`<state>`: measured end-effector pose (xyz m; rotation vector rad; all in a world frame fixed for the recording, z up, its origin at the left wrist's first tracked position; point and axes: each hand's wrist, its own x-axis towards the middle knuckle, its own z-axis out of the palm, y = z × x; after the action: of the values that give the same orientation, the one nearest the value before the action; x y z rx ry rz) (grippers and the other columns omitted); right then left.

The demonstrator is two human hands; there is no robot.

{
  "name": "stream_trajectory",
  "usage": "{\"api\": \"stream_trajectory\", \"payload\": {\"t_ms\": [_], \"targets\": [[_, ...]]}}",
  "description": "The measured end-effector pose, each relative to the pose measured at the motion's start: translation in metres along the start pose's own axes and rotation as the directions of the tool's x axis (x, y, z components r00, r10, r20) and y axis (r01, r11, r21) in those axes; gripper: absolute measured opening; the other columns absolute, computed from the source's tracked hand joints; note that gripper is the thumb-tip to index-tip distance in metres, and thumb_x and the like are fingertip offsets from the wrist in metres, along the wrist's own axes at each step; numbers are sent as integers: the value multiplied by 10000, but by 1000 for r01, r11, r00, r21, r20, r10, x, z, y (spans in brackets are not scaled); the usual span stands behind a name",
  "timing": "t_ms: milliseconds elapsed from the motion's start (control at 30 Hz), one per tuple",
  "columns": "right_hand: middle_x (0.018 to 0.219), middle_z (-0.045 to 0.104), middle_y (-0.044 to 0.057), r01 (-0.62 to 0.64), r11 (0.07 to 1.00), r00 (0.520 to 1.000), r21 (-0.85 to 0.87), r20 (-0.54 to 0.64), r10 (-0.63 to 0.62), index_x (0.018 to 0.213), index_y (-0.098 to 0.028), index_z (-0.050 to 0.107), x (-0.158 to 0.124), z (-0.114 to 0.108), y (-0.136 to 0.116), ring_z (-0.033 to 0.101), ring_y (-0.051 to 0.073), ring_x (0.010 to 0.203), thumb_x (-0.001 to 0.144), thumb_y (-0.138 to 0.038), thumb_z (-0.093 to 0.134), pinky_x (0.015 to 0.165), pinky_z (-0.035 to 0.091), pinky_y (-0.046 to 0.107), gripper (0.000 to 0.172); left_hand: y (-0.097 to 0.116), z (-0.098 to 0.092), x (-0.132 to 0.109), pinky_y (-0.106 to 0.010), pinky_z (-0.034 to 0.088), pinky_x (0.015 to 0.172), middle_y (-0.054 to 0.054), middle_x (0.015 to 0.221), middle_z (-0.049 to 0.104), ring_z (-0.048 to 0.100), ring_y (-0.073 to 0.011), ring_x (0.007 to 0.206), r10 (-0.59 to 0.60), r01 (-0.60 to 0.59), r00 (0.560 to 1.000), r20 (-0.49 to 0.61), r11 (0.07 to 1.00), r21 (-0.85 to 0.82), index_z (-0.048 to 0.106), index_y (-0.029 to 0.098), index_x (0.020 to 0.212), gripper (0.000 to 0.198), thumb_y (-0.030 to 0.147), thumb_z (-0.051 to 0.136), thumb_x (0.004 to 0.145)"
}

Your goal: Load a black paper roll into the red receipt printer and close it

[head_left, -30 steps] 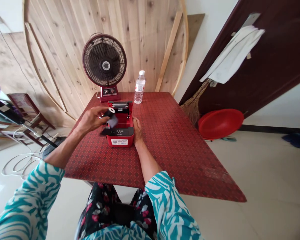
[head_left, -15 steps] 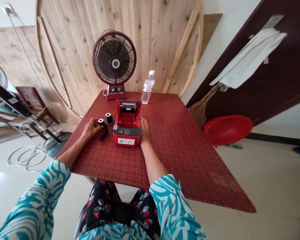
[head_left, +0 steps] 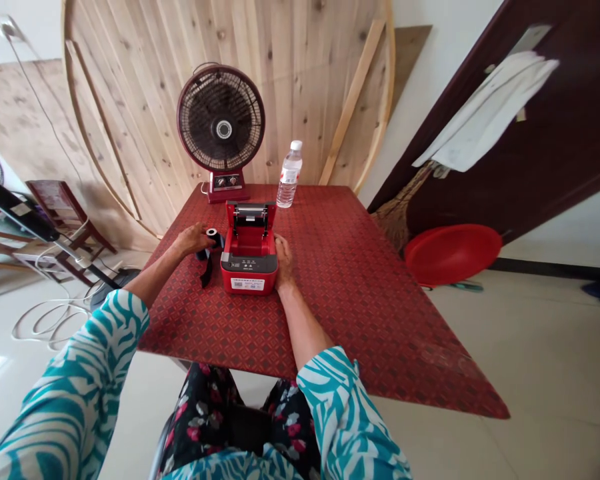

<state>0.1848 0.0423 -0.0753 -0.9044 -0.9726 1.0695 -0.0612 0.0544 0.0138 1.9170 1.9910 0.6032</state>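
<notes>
A small red and black label printer sits on the table with its lid raised and its red inner bay exposed. My right hand grips the printer's right side, fingers along the wall. To the printer's left, my left hand has its fingers closed around a black roll with a white core. A second black roll is mostly hidden beneath that hand. From it a loose black strip trails toward the table's near side.
The table has a red patterned cover. At its back stand a maroon electric fan and a water bottle. A standing fan's pole is at left, a red basin at right.
My left hand has moved from the nearer black roll to the farther one, forward and right. My right hand stays on the printer. The view has shifted slightly.
</notes>
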Motion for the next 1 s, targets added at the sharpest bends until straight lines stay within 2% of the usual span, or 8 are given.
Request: {"api": "stream_trajectory", "payload": {"t_ms": [167,267,367,467,633,800,867,1000], "targets": [[1146,710,47,-34,999,999,41,-41,36,1068,-237,645,-1,5,-6,632,200,1067,826,-527,510,989,470,385,401,3,4,4,-269,454,675,-23,732,706,669,-223,814,-7,7,1000,13,1000,28,663,198,793,141,288,672,685],[1135,715,53,-42,997,998,67,-40,44,1062,-232,646,-1,6,-8,639,204,1047,817,-534,517,977,479,392,410,-1,0,-1,-273,485,705,-33,790,715,664,-201,814,33,-55,995,-96,970,-235,648,175,853,230,329,687,686],[1119,725,47,-53,995,998,81,-42,57,1059,-234,651,-1,6,-9,643,201,1035,807,-542,533,974,482,388,415,-1,-10,-13,-298,532,778,-62,918,726,678,-186,850,104,-221,965,-240,816,-535,630,161,1006,414,426,715,700],[1095,732,39,-56,995,997,85,-41,60,1048,-236,655,0,5,-8,646,197,1013,798,-540,551,959,489,376,407,12,-18,-30,-315,552,831,-80,1057,713,685,-193,927,227,-371,925,-306,717,-591,602,184,1192,591,512,732,718],[1079,730,34,-51,995,998,90,-34,54,1039,-243,655,3,4,-4,644,196,1011,795,-531,544,957,490,380,393,53,-17,-51,-314,553,833,-81,1156,696,684,-196,977,477,-511,858,-189,765,-392,482,231,1372,663,456,710,791],[1105,729,29,-35,998,997,51,-65,38,1040,-244,672,4,6,-3,637,198,1076,819,-506,535,1024,460,395,368,88,-12,-48,-329,523,904,-54,1111,717,673,-190,1011,591,-592,806,-34,806,-10,616,228,1179,331,324,659,866],[1103,731,27,-30,998,998,49,-54,33,1039,-247,676,4,5,-3,638,199,1083,822,-507,536,1029,460,394,367,97,-9,-41,-347,498,967,-56,1164,709,651,-210,1096,618,-620,784,62,774,128,652,242,1160,294,320,643,877],[1091,736,17,-27,998,999,54,-46,29,1035,-257,680,6,5,-1,644,197,1065,828,-504,532,1034,460,393,355,110,-2,-27,-337,480,991,-70,1233,693,622,-244,1178,556,-610,792,251,730,309,690,247,1162,305,313,643,869]]}}
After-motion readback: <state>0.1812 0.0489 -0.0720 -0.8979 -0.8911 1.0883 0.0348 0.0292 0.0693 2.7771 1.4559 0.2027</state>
